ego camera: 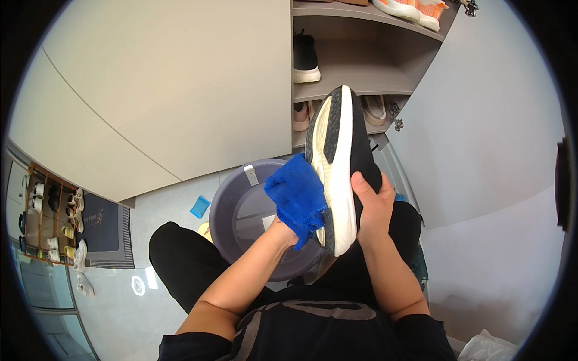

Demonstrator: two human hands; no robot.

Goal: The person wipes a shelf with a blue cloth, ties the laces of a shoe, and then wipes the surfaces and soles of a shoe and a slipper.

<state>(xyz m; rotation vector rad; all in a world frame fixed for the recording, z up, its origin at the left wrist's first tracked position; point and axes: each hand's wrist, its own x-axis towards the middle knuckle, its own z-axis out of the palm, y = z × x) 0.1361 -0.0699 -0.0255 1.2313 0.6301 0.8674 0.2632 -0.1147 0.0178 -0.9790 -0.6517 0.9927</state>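
A black sneaker with a thick white midsole is tilted on its side before me, its black and cream outsole turned to the left. My right hand grips it by the black upper, thumb near the opening side. A blue cloth lies against the outsole and covers the fingers of my left hand; only the wrist and the base of that hand show. Below the cloth sits a round grey-purple plastic basin between my knees.
An open shoe cabinet stands ahead, holding a black shoe and orange-white sneakers. Its door swings out at right. A blue packet lies on the floor. A shoe rack and doormat are at far left.
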